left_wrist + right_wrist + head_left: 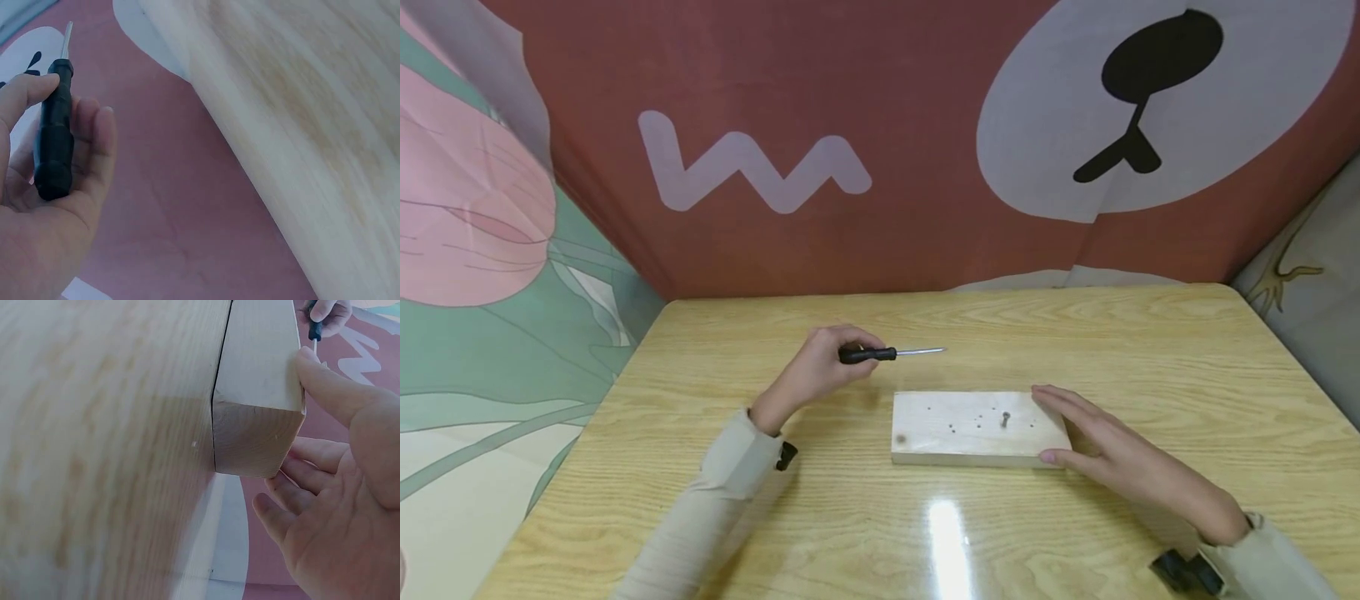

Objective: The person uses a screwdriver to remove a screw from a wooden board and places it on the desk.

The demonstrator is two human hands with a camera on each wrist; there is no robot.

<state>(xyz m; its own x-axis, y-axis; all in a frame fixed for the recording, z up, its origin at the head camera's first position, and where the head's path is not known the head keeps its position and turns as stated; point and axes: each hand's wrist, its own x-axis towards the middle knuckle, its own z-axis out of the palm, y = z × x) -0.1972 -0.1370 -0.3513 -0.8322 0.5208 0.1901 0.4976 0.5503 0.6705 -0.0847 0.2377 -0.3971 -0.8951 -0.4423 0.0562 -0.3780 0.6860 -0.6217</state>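
My left hand (826, 362) holds a screwdriver (880, 354) by its black handle above the table, the thin metal shaft pointing right in the head view. In the left wrist view the thumb presses along the handle (55, 131) and the fingers curl behind it. Below and to the right lies a pale wooden block (925, 425) with several small holes in its top. A screw (1005, 419) stands up from the block near its right end. My right hand (1123, 454) grips that end, thumb at the near edge and fingers at the far edge.
The block lies flat on a wood-grain table (715, 350), near its middle. A printed red cloth (820, 250) hangs along the table's back edge, with patterned cloth (475, 358) on the left side. Light glares on the tabletop in front of the block.
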